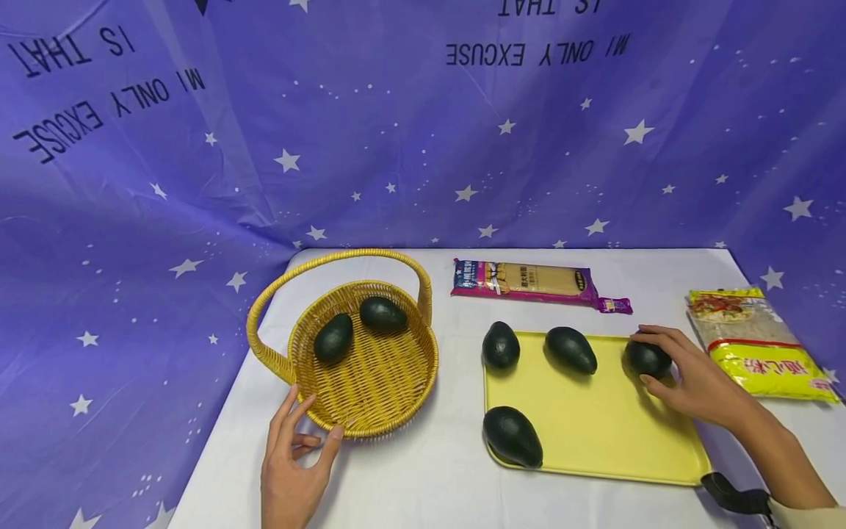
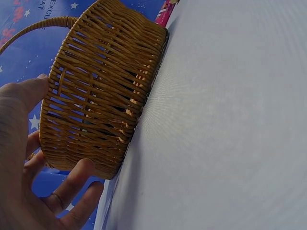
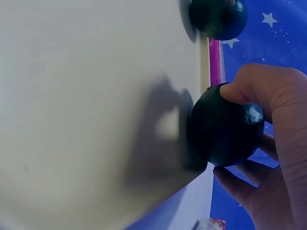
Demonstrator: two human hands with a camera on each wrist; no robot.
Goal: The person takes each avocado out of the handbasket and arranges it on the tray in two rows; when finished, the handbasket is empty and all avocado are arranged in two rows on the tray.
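A round yellow wicker basket (image 1: 370, 433) with a tall arched handle holds two dark green avocados, one avocado (image 1: 333, 339) at its left and another (image 1: 383, 315) at the back. My left hand (image 1: 294, 459) rests at the basket's near left rim, thumb and fingers spread; in the left wrist view the thumb tip touches the woven rim. At the far right corner of a yellow tray (image 1: 595, 426), my right hand (image 1: 694, 378) grips an avocado (image 3: 225, 127) between thumb and fingers. Avocados also lie at the tray's far left (image 1: 501, 346), far middle (image 1: 571, 350) and near left corner (image 1: 512, 437).
Behind the tray lies a long purple pasta packet (image 1: 529, 283). A yellow-and-clear food bag (image 1: 760, 345) sits right of the tray, beyond my right forearm. The table has a white cloth (image 1: 423, 492); a blue star-printed curtain (image 1: 396, 147) hangs behind it. A black strap (image 1: 734, 496) shows by my right wrist.
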